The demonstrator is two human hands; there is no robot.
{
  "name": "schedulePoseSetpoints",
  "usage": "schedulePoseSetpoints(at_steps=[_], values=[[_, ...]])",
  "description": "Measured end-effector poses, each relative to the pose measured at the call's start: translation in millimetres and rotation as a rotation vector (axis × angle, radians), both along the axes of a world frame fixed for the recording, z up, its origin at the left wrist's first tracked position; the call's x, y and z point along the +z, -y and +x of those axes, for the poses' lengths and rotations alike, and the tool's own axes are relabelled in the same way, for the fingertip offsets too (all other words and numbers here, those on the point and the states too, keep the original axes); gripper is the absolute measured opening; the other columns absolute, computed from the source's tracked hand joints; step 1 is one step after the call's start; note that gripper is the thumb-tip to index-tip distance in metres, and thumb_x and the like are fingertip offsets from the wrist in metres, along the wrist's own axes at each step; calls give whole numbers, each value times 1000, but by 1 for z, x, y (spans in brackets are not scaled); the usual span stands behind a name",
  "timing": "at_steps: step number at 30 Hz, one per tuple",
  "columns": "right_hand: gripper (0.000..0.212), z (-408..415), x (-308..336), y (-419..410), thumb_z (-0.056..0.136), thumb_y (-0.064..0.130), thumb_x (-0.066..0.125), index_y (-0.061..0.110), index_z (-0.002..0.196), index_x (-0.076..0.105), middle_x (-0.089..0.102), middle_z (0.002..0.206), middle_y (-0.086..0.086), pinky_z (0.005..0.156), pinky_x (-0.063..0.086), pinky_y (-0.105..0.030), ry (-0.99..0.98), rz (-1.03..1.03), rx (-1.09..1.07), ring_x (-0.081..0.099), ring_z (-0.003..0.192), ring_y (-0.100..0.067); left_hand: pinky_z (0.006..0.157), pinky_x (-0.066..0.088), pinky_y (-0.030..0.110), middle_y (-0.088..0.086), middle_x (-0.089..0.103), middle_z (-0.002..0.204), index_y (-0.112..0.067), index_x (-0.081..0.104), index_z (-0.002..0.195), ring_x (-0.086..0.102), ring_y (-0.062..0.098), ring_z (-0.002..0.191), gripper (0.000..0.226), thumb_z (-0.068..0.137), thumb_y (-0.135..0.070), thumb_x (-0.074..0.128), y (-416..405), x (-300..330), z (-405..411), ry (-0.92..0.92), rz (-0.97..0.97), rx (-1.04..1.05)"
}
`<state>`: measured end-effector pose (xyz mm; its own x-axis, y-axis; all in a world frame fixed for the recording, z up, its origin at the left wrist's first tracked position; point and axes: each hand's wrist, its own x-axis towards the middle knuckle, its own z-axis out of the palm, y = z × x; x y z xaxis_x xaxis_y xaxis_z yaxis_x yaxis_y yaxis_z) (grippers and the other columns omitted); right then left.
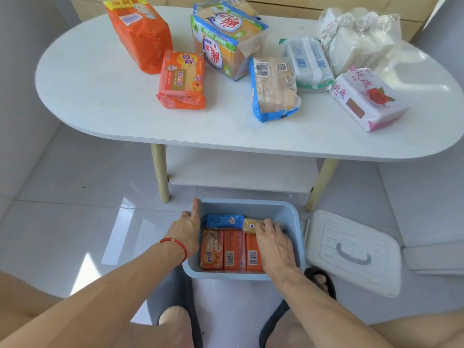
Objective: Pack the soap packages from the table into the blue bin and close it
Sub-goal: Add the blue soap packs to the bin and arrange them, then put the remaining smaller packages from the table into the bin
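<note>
So the blue bin [288, 217] sits on the floor near the person, under the desk [100, 96], already lined with orange bars [227, 249] and a blue one [222, 220]. Right hand [272, 243] has its grip pressing on a yellowish bar [252, 225] at the far side; can't tell if it's actually clenched. Left hand [187, 228] lies open on the bin's left wall. Seven packs wait up on the desk, like the rose pack [366, 99]. I'd guess they're dense, stiff blocks in slick wrap, so grab across the short sides. White lid [351, 252] lies right of the bin.
</note>
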<state>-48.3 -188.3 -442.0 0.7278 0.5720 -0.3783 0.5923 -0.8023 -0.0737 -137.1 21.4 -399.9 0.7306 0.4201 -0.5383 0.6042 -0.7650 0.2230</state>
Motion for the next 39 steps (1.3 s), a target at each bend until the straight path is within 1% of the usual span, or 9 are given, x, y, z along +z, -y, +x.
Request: schedulePoseSetpoints(at_steps=[5, 10, 15, 19, 24, 28, 30, 33, 39], values=[[70, -4, -2, -4, 93, 26, 69, 11, 153, 36, 44, 145, -15, 119, 33, -44, -37, -19, -51, 44, 134, -34, 79, 59, 33, 14, 49, 129, -21, -20, 154, 57, 19, 77, 114, 82, -4, 67, -1, -3, 1, 7, 39, -20], [88, -11, -8, -5, 93, 38, 70, 14, 160, 19, 29, 153, -18, 121, 31, -48, -67, -11, -102, 32, 144, -37, 82, 59, 37, 15, 48, 129, -21, -19, 154, 64, 27, 88, 113, 82, -3, 66, 0, -6, 2, 3, 42, -34], [93, 6, -20, -5, 90, 18, 71, 22, 164, 13, 21, 160, -10, 127, 17, -48, -94, -15, -114, 17, 152, -35, 84, 58, 36, 17, 46, 132, -20, -20, 154, 63, 28, 92, 113, 83, -4, 65, 0, -3, 2, -13, 33, -33], [96, 14, -26, -2, 90, 15, 73, 29, 164, 13, 16, 162, -6, 125, 26, -49, -212, -38, -129, 21, 152, -36, 83, 57, 35, 17, 46, 131, -19, -22, 154, 63, 27, 92, 113, 83, -6, 66, 1, 2, 3, -35, 33, -45], [87, 30, -10, -7, 90, 14, 71, 35, 160, 25, 27, 155, -1, 107, 50, -43, -335, -54, -155, 53, 128, -28, 83, 56, 33, 15, 48, 130, -19, -21, 154, 60, 22, 87, 113, 84, -7, 67, 4, 10, 6, -81, 11, -56], [38, 45, 32, -14, 97, 17, 56, 27, 132, 65, 65, 129, -5, 94, 57, -38, -469, 4, -188, 66, 104, -21, 83, 54, 39, 10, 55, 118, -16, 27, 147, 63, 28, 100, 69, 87, -18, 61, 1, 45, 18, -110, 145, -130], [30, 46, 63, -22, 100, 24, 53, 23, 125, 68, 71, 119, -4, 89, 59, -40, -444, 68, -164, 67, 98, -19, 85, 54, 42, 8, 59, 118, -17, 48, 131, 63, 31, 106, 43, 88, -21, 53, 6, 76, 28, -15, 215, -158], [39, 47, 121, -38, 100, 27, 50, 27, 137, 62, 65, 136, -1, 98, 52, -35, -420, 200, -95, 63, 118, -20, 80, 55, 41, 8, 68, 112, -22, 59, 123, 66, 35, 99, 36, 89, -23, 49, 23, 127, 40, 255, 219, -168], [22, 62, 257, -44, 95, 29, 50, 34, 103, 70, 69, 91, 11, 68, 50, -31, -234, 272, 153, 65, 81, -11, 81, 54, 38, 1, 74, 100, -21, 70, 110, 66, 28, 94, 32, 84, -18, 52, 29, 225, 48, 636, 75, -225]])
